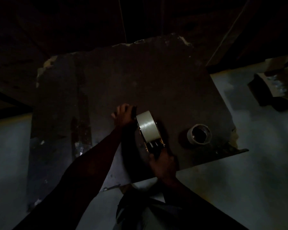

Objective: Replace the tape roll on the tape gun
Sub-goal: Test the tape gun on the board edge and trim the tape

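Observation:
A full pale tape roll (pixel 148 126) sits mounted in the tape gun (pixel 154 146), which stands on a dark worn board (pixel 140 80). My right hand (pixel 163 165) grips the gun's handle at its near end. My left hand (pixel 123 113) is at the gun's far end, fingers curled against the front of the roll; what it pinches is hidden in the dark. An empty cardboard tape core (pixel 199 133) lies on the board to the right of the gun, hole facing up.
The board has ragged, chipped edges and rests over a pale grey floor (pixel 248 180). A dark block-like object with shiny bits (pixel 273 90) lies at the right. The scene is very dim; the far area is black.

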Demonstrator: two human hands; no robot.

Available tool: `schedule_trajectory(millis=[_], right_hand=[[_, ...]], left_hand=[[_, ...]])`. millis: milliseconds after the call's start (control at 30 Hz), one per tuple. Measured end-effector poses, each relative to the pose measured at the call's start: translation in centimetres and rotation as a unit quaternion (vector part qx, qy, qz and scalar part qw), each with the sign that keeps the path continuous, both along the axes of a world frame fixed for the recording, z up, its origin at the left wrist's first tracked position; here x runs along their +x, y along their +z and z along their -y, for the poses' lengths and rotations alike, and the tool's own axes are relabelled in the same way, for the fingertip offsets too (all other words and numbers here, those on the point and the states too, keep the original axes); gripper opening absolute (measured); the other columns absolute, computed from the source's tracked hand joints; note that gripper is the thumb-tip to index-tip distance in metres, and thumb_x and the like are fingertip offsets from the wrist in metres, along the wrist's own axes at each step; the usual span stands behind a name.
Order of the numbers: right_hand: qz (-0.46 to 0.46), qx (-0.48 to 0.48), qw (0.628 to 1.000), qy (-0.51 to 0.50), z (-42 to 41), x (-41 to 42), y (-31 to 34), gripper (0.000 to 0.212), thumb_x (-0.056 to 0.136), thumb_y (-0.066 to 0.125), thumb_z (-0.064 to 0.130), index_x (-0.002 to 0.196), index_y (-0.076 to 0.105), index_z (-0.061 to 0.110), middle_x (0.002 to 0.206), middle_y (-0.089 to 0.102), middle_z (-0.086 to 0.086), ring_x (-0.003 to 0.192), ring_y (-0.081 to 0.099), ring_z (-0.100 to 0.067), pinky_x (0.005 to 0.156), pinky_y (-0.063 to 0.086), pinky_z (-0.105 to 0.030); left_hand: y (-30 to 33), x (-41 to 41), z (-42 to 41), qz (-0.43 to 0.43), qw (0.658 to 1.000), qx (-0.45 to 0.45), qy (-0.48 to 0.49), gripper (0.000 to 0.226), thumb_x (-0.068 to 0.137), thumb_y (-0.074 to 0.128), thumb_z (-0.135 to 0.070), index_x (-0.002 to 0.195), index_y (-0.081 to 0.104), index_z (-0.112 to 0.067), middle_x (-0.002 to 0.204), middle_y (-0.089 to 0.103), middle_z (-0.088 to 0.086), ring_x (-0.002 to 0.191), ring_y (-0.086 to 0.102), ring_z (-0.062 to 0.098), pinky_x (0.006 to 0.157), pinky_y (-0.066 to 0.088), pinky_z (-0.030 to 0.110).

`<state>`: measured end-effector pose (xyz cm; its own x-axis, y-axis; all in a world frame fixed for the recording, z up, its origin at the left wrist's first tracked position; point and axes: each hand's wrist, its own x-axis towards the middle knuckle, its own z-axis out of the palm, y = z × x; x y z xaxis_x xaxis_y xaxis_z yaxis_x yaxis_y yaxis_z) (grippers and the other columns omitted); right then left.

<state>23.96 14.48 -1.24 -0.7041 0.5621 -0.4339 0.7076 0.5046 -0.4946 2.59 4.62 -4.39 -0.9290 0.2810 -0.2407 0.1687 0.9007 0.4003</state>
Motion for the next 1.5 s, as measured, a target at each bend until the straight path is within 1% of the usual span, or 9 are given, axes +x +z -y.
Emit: schedule_trajectory(millis=[167, 267, 467, 833, 1033, 1100, 1200, 1333, 1500], right_hand=[[0.098, -0.094, 0.990, 0.033, -1.3, -2.3, -0.3, 0.063, 0.081, 0.056, 0.061, 0.124, 0.062, 0.016, 0.124, 0.066, -0.012, 0.115, 0.063, -0.032, 0.094, 0.049, -0.037], [0.098, -0.189, 0.976, 0.036, -1.8, -2.4, -0.5, 0.041, 0.088, 0.059, 0.028, 0.120, 0.061, 0.003, 0.118, 0.066, -0.020, 0.110, 0.063, -0.036, 0.090, 0.051, -0.038], [0.076, -0.249, 0.965, -0.040, -0.9, -2.3, -0.8, 0.034, 0.087, 0.057, 0.018, 0.112, 0.064, -0.005, 0.110, 0.069, -0.028, 0.101, 0.067, -0.042, 0.075, 0.054, -0.037], [0.054, -0.164, 0.983, -0.063, 0.1, -1.2, -1.7, 0.042, 0.087, 0.062, 0.039, 0.120, 0.068, 0.013, 0.127, 0.066, -0.013, 0.121, 0.059, -0.031, 0.096, 0.045, -0.031], [0.090, -0.177, 0.980, 0.019, -0.5, 3.6, -2.8, 0.026, 0.081, 0.057, 0.012, 0.098, 0.077, 0.010, 0.085, 0.074, -0.017, 0.080, 0.072, -0.036, 0.063, 0.054, -0.027], [0.037, -0.119, 0.989, 0.074, -0.8, 5.9, -3.3, 0.018, 0.084, 0.064, 0.029, 0.091, 0.078, 0.021, 0.073, 0.073, -0.006, 0.060, 0.070, -0.024, 0.050, 0.056, -0.028], [0.065, -0.250, 0.966, 0.015, -0.7, 7.7, -1.6, 0.043, 0.075, 0.052, 0.074, 0.084, 0.062, 0.033, 0.076, 0.059, 0.018, 0.060, 0.056, 0.008, 0.054, 0.045, -0.005], [0.116, -0.154, 0.980, 0.043, -1.1, 9.0, -6.6, 0.030, 0.089, 0.045, 0.026, 0.101, 0.072, 0.021, 0.084, 0.070, -0.007, 0.073, 0.069, -0.031, 0.059, 0.058, -0.040], [0.034, -0.177, 0.984, 0.010, -1.4, 8.3, -3.3, 0.023, 0.090, 0.056, 0.032, 0.105, 0.066, 0.018, 0.097, 0.067, -0.006, 0.099, 0.064, -0.027, 0.086, 0.049, -0.029]], left_hand=[[-1.6, 0.2, 0.2, -0.054, 0.997, 0.001, 0.054, 0.073, 0.069, 0.025, -0.061, 0.139, 0.030, -0.042, 0.155, 0.021, -0.003, 0.147, 0.006, 0.021, 0.108, 0.002, 0.067], [-2.6, -0.8, 0.4, -0.012, 1.000, -0.003, 0.022, 0.074, 0.075, 0.042, -0.067, 0.141, 0.019, -0.042, 0.160, 0.005, -0.005, 0.148, -0.008, 0.021, 0.105, -0.014, 0.067], [-2.3, -0.7, 0.4, 0.000, 1.000, -0.002, 0.018, 0.089, 0.057, 0.043, -0.054, 0.142, 0.018, -0.039, 0.160, 0.000, -0.003, 0.147, -0.014, 0.021, 0.106, -0.012, 0.069], [-2.7, -1.0, 0.2, -0.001, 1.000, -0.012, 0.021, 0.092, 0.059, 0.043, -0.073, 0.141, 0.018, -0.040, 0.160, 0.002, -0.005, 0.147, -0.012, 0.021, 0.106, -0.011, 0.071], [-2.2, -1.0, 0.3, 0.012, 0.999, -0.032, 0.005, 0.114, 0.052, 0.035, -0.098, 0.145, 0.011, -0.036, 0.161, -0.004, -0.007, 0.146, -0.017, 0.021, 0.106, -0.016, 0.069], [-1.8, -1.0, 0.2, 0.024, 0.999, -0.042, 0.002, 0.115, 0.052, 0.037, -0.097, 0.146, 0.011, -0.036, 0.161, -0.004, -0.006, 0.146, -0.017, 0.022, 0.106, -0.014, 0.070], [-1.1, -0.5, -0.1, 0.016, 0.999, -0.049, -0.013, 0.103, 0.063, 0.039, -0.090, 0.146, 0.015, -0.033, 0.161, 0.003, 0.001, 0.147, -0.008, 0.029, 0.105, -0.008, 0.071], [-0.8, 2.4, -0.1, -0.130, 0.982, -0.068, -0.120, 0.066, 0.089, 0.029, -0.060, 0.145, 0.029, -0.024, 0.157, 0.024, 0.006, 0.147, 0.012, 0.031, 0.110, 0.007, 0.067], [-2.2, 5.9, 1.7, -0.101, 0.913, -0.150, -0.365, 0.062, 0.092, 0.037, -0.041, 0.149, 0.017, -0.027, 0.159, 0.021, 0.001, 0.145, 0.023, 0.024, 0.107, 0.029, 0.058]])
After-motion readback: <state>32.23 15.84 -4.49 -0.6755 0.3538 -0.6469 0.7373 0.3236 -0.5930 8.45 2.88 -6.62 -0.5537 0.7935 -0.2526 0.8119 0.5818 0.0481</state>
